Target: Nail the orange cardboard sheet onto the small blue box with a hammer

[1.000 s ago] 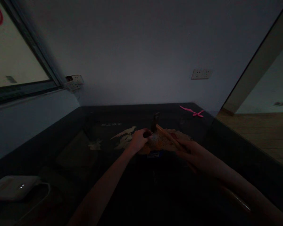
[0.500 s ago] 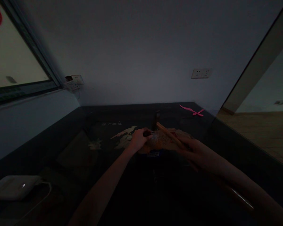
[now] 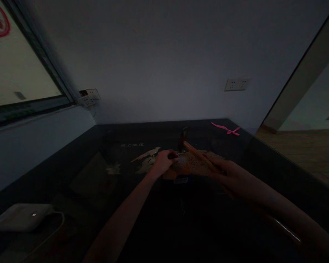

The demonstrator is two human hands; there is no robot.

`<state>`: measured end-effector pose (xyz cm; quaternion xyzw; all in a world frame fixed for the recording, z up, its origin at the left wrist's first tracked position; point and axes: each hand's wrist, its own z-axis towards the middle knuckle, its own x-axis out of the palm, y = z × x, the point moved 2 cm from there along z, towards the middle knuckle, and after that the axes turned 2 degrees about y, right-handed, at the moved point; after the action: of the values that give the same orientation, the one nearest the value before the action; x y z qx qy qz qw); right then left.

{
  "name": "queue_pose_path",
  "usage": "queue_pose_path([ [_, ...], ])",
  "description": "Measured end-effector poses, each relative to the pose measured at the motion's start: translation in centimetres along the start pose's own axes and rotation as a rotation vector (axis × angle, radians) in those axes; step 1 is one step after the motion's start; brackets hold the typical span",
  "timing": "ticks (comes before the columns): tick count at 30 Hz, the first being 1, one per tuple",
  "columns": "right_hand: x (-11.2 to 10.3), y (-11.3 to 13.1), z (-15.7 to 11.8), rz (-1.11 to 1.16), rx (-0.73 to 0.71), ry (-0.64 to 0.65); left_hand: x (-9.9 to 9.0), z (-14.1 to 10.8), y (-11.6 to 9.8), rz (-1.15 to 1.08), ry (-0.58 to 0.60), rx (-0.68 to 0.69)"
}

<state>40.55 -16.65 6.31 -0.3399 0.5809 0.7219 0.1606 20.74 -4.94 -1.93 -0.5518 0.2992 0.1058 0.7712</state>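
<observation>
My right hand [image 3: 230,177] is closed around the wooden handle of a hammer [image 3: 195,153], which slants up and to the left. The dark hammer head is close to the fingertips of my left hand [image 3: 164,161]. Thumb and forefinger of that left hand are bent together in a pinch; a thin, pale, shiny bit shows at their tips, too small and dark to name. Under both hands lies a brown-orange speckled area [image 3: 190,166], with a small pale label [image 3: 180,180] below its near edge. Dim light hides whether the hammer touches anything.
The dark tabletop [image 3: 142,226] carries pale printed flowers and characters. A pink ribbon [image 3: 227,130] lies at the far right. At the near left sits a white device [image 3: 24,217] with a cable. Walls with sockets [image 3: 237,84] stand behind the table.
The whole view has shifted slightly, moving the scene a little to the right. Both hands keep nearly the same pose, and the hammer head stays close to the left fingertips.
</observation>
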Motion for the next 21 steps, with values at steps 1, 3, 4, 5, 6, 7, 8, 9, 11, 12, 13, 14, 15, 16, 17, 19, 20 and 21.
queue_pose_path([
  [1, 0.0, 0.1, 0.0, 0.001, -0.01, 0.008, 0.0, 0.0, 0.0, -0.004, 0.002, -0.008],
  [3, 0.2, 0.1, 0.2, -0.002, -0.012, 0.06, -0.2, 0.0, -0.1, 0.003, 0.007, -0.001],
  [4, 0.5, -0.1, 0.2, 0.003, 0.001, 0.081, -0.2, 0.0, -0.2, 0.014, 0.009, 0.01],
  [5, 0.7, -0.2, 0.2, 0.01, 0.019, 0.096, -0.3, 0.0, -0.2, 0.025, 0.01, 0.024],
  [6, 0.9, -0.4, 0.2, 0.017, 0.035, 0.105, -0.3, 0.0, -0.2, 0.034, 0.01, 0.036],
  [7, 1.0, -0.5, 0.2, 0.021, 0.048, 0.102, -0.4, 0.0, -0.1, 0.037, 0.011, 0.045],
  [8, 1.0, -0.5, 0.1, 0.02, 0.054, 0.092, -0.4, 0.0, -0.1, 0.036, 0.009, 0.048],
  [9, 0.9, -0.4, 0.1, 0.019, 0.052, 0.079, -0.4, 0.0, 0.0, 0.031, 0.008, 0.047],
  [11, 0.6, 0.0, -0.1, 0.021, 0.029, 0.053, -0.3, 0.0, 0.1, 0.015, 0.008, 0.038],
  [12, 0.5, 0.2, -0.1, 0.021, 0.016, 0.034, -0.3, 0.0, 0.1, 0.01, 0.008, 0.032],
  [13, 0.3, 0.4, -0.2, 0.023, 0.004, 0.016, -0.3, 0.0, 0.1, 0.008, 0.011, 0.025],
  [14, 0.3, 0.3, -0.2, 0.027, -0.001, 0.009, -0.3, 0.0, 0.1, 0.012, 0.014, 0.02],
  [15, 0.4, 0.2, -0.2, 0.026, 0.005, 0.017, -0.3, 0.0, 0.0, 0.019, 0.018, 0.019],
  [16, 0.6, -0.1, -0.3, 0.018, 0.019, 0.04, -0.3, 0.0, 0.0, 0.029, 0.019, 0.02],
  [17, 0.8, -0.5, -0.3, 0.009, 0.035, 0.069, -0.3, 0.0, 0.0, 0.043, 0.019, 0.024],
  [19, 1.2, -1.2, -0.3, -0.009, 0.065, 0.119, -0.3, 0.0, 0.0, 0.065, 0.013, 0.028],
  [20, 1.3, -1.4, -0.3, -0.013, 0.077, 0.127, -0.3, 0.0, 0.0, 0.063, 0.013, 0.025],
  [21, 1.3, -1.5, -0.4, -0.009, 0.089, 0.127, -0.3, 0.1, 0.0, 0.054, 0.018, 0.019],
])
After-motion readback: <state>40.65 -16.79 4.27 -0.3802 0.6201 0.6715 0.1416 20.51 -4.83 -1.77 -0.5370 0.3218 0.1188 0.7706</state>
